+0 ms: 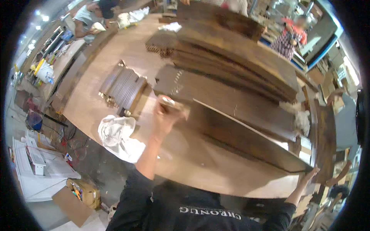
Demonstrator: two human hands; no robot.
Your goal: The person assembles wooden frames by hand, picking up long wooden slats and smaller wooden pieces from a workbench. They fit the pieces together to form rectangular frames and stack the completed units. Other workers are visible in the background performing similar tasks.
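L hand [166,114] was blurred, fingers apparently curled; small pale item [168,100] was seen at the fingertips, but whether it was gripped couldn't be judged. R hand [309,176] was closed on near RH corner of dark board [246,138]. Board was tilted up on its long edge, pale upper edge showing, stretched betw. the two hands; its far end was placed just R of L hand. Worktable [185,159] was seen below both, light brown.

White cloth [120,134] was left crumpled on table edge, L of L hand & nearer the body. Stack of slats [124,86], dark grey-brown, was laid L of & beyond same hand; bundle of short pcs [160,43] was set farther beyond. Flat panel [208,89], dark, was laid directly beyond the board, approx. R of L hand. Board pile [239,48] was stacked past that. White bundle [303,123] was placed beyond R hand. Upright panel [325,140] was held by co-worker [347,127], R of R hand.
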